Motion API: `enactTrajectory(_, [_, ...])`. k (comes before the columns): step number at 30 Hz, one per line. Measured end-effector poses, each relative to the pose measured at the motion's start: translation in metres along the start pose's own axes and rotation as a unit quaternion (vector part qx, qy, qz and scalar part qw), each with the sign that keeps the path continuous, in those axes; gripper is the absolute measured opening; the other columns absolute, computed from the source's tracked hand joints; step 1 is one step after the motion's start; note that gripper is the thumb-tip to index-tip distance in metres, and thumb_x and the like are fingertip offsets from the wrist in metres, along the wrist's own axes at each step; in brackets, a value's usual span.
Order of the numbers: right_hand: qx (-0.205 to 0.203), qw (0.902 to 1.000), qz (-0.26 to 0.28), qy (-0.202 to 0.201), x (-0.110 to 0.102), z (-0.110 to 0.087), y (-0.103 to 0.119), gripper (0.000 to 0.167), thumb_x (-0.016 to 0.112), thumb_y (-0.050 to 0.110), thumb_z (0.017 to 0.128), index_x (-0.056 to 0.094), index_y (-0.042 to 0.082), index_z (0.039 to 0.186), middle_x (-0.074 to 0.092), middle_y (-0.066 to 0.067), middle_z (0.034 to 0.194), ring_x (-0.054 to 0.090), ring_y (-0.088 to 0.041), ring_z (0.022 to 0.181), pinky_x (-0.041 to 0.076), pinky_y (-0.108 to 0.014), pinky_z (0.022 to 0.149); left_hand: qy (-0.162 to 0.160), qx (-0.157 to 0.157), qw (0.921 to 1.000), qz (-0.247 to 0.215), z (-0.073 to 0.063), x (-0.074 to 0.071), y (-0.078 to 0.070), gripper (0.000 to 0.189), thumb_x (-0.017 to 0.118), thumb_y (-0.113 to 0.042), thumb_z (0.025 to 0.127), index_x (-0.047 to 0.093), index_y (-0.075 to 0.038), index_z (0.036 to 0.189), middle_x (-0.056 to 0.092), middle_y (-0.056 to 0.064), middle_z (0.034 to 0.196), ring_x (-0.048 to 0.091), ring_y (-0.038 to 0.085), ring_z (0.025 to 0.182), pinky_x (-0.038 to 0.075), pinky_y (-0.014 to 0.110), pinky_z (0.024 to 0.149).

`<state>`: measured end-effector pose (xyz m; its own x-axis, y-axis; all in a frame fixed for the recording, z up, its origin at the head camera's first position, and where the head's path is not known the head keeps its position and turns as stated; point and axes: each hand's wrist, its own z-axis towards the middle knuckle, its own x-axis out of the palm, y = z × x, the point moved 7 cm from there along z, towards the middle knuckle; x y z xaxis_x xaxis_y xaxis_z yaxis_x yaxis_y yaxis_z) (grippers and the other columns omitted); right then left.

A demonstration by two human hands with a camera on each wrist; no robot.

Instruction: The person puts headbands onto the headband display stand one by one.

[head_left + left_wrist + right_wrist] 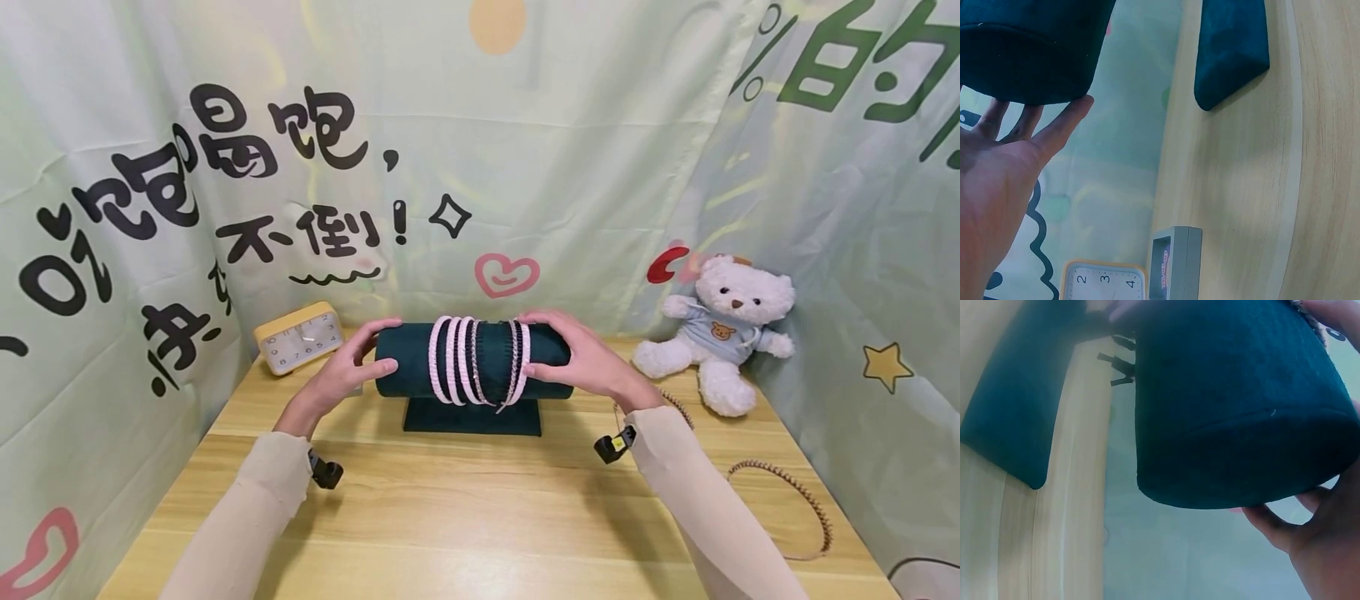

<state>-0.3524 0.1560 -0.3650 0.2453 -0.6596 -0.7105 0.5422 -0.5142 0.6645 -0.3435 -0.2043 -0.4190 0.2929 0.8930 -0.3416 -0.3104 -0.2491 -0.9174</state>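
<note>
A dark green velvet headband stand [405, 358], a horizontal roll on a flat base [472, 417], stands at mid-table. Several pale pink braided headbands [451, 367] and some thin dark or chain-like ones [514, 362] circle the roll. My left hand [341, 375] holds the roll's left end, thumb in front and fingers over the top; in the left wrist view its fingertips touch the end's edge. My right hand [588, 358] grips the rightmost pink headband [524, 367], thumb on its front and fingers at its top. The right wrist view shows the roll's bare right end [1247, 462].
Two brown twisted headbands [795, 479] lie on the table at right, one partly behind my right sleeve. A white teddy bear [727, 333] sits at back right. At back left stand a yellow clock [300, 337] and a small grey box [1185, 262]. Printed curtains enclose the table.
</note>
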Motion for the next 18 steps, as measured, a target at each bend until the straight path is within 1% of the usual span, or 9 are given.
enactTrajectory(2, [0.001,1.0,0.0,0.0,-0.0003,0.0,-0.0003,0.071,0.088,0.043,0.092,0.055,0.039,0.154,0.053,0.003,0.159,0.052,-0.025,0.138,0.048,-0.055,0.113,0.001,0.002,1.0,0.0,0.0009,0.0003,0.0007,0.065,0.068,-0.021,0.106,0.042,-0.024,0.165,0.032,0.006,0.176,0.04,0.038,0.153,0.041,0.057,0.118])
enactTrajectory(5, [0.006,1.0,0.0,0.003,-0.0007,0.0004,-0.0005,0.071,0.087,0.045,0.092,0.054,0.04,0.155,0.053,0.003,0.159,0.051,-0.026,0.139,0.048,-0.055,0.113,0.0,0.003,1.0,0.0,0.0011,0.0002,0.0004,0.065,0.068,-0.021,0.106,0.042,-0.024,0.165,0.032,0.006,0.176,0.039,0.038,0.154,0.039,0.061,0.12])
enactTrajectory(9, [0.013,0.9999,-0.003,0.006,-0.0015,0.0012,-0.0007,0.071,0.085,0.046,0.094,0.054,0.039,0.157,0.053,0.001,0.161,0.051,-0.028,0.139,0.046,-0.058,0.113,0.0,0.003,1.0,-0.001,0.0014,0.0,-0.0005,0.065,0.068,-0.022,0.106,0.042,-0.025,0.165,0.031,0.005,0.176,0.038,0.037,0.155,0.039,0.058,0.12])
enactTrajectory(12, [0.017,0.9998,-0.005,0.007,-0.002,0.0009,-0.0008,0.071,0.084,0.047,0.094,0.053,0.038,0.158,0.052,0.0,0.161,0.051,-0.029,0.139,0.047,-0.057,0.112,0.001,0.003,1.0,-0.002,0.0014,0.0003,-0.0006,0.064,0.068,-0.021,0.106,0.043,-0.024,0.165,0.031,0.005,0.176,0.038,0.037,0.154,0.041,0.055,0.119])
enactTrajectory(18, [0.009,1.0,0.0,0.005,-0.0016,-0.0004,0.0006,0.07,0.085,0.046,0.094,0.054,0.036,0.157,0.053,0.0,0.16,0.052,-0.027,0.139,0.049,-0.057,0.112,0.001,0.004,1.0,-0.003,0.0003,0.0006,-0.0017,0.065,0.068,-0.02,0.106,0.043,-0.024,0.165,0.032,0.006,0.176,0.039,0.037,0.153,0.042,0.052,0.118])
